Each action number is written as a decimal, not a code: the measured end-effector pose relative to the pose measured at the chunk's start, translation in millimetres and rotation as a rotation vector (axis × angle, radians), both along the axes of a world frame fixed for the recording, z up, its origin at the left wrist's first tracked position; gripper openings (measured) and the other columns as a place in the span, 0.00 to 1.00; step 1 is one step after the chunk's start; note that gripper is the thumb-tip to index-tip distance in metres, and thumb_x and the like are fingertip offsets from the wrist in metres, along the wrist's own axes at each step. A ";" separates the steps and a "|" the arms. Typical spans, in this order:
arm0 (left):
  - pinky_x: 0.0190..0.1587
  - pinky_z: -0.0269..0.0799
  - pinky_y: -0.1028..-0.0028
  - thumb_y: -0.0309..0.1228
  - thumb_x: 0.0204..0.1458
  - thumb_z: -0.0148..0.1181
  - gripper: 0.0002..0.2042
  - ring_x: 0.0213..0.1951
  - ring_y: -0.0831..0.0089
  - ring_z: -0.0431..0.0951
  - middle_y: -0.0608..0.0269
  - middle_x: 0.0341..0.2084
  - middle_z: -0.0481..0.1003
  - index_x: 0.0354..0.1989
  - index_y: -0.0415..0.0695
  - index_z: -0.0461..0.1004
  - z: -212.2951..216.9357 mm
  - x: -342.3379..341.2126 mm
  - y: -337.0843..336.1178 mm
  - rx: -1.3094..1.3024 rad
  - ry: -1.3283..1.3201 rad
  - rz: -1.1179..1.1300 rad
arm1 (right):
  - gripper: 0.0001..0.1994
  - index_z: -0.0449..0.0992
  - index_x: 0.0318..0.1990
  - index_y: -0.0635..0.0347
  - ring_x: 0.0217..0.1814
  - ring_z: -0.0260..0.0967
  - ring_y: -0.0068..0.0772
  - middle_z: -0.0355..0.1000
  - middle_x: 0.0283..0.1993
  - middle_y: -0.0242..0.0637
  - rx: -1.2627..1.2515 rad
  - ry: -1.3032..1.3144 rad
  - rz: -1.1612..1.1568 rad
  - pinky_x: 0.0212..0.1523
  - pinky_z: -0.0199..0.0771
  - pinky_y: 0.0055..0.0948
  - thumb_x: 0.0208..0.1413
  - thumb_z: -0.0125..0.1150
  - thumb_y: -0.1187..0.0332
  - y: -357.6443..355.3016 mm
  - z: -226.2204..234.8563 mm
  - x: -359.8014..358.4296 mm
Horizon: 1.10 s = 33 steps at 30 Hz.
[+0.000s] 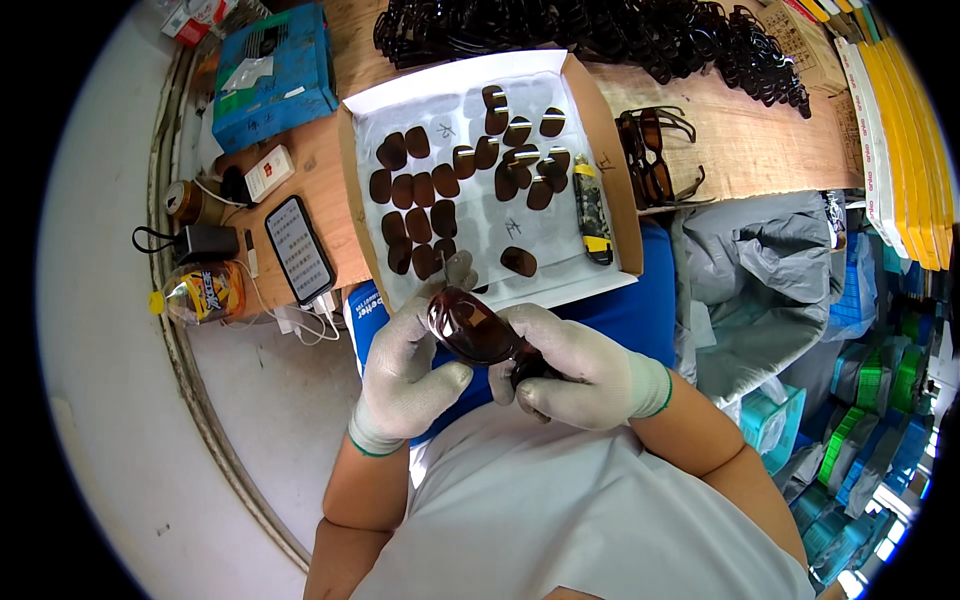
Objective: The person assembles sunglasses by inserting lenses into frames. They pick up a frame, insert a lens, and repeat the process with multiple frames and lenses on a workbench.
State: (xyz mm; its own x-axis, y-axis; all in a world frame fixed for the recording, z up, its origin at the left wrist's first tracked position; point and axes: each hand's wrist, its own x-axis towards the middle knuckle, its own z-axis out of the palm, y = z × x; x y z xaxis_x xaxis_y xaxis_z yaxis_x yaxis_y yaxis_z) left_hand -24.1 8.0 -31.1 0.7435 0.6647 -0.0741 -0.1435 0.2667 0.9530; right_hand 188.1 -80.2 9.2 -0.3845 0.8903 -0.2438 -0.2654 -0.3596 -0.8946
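Both my hands wear whitish gloves with green cuff edges. Between them, over my lap, is a pair of dark brown sunglasses (472, 328), tilted, one glossy lens facing up. My left hand (400, 372) grips the rim at that lens, thumb below it. Around the other side of the frame, near the bridge, my right hand (590, 368) is closed and hides much of it. Just beyond my hands, a shallow cardboard box (610, 170) lined with white holds several loose brown lenses (422, 187). A single lens (518, 261) lies near its front edge.
A yellow-and-black utility knife (592, 212) lies inside the box's right side. Right of it are finished-looking glasses (655, 160); dark frames (560, 28) are heaped behind. Leftward sit a phone (299, 250), bottle (205, 292) and blue box (272, 78). A grey-lined bin (755, 290) stands right.
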 end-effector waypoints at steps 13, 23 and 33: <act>0.67 0.62 0.57 0.15 0.48 0.55 0.13 0.61 0.53 0.72 0.40 0.57 0.71 0.44 0.36 0.70 -15.2 -8.5 6.6 0.006 0.161 0.106 | 0.21 0.64 0.61 0.61 0.32 0.77 0.55 0.77 0.34 0.52 0.350 -1.358 -0.503 0.33 0.78 0.48 0.60 0.51 0.71 4.7 -22.7 81.0; 0.58 0.70 0.65 0.17 0.52 0.55 0.06 0.53 0.62 0.76 0.49 0.50 0.76 0.38 0.37 0.73 -13.3 57.7 59.4 0.173 0.447 -0.014 | 0.15 0.65 0.53 0.63 0.38 0.74 0.68 0.75 0.34 0.62 0.069 -1.628 -0.754 0.41 0.73 0.60 0.63 0.50 0.66 27.7 -112.6 228.6; 0.54 0.72 0.61 0.36 0.57 0.52 0.19 0.49 0.44 0.79 0.35 0.45 0.78 0.47 0.32 0.77 -113.0 143.2 388.4 0.953 1.301 0.232 | 0.17 0.69 0.55 0.65 0.46 0.73 0.67 0.75 0.41 0.62 -0.180 -1.596 -0.494 0.47 0.72 0.56 0.62 0.52 0.66 40.8 -113.6 236.8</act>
State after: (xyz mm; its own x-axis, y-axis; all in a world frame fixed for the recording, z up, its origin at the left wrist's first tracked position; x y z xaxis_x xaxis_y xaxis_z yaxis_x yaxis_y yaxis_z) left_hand 119.1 396.4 -144.1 0.3945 0.9172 -0.0560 0.8940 -0.3690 0.2543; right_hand 424.8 -39.3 -104.4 0.6199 0.7608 -0.1921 0.6930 -0.6456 -0.3209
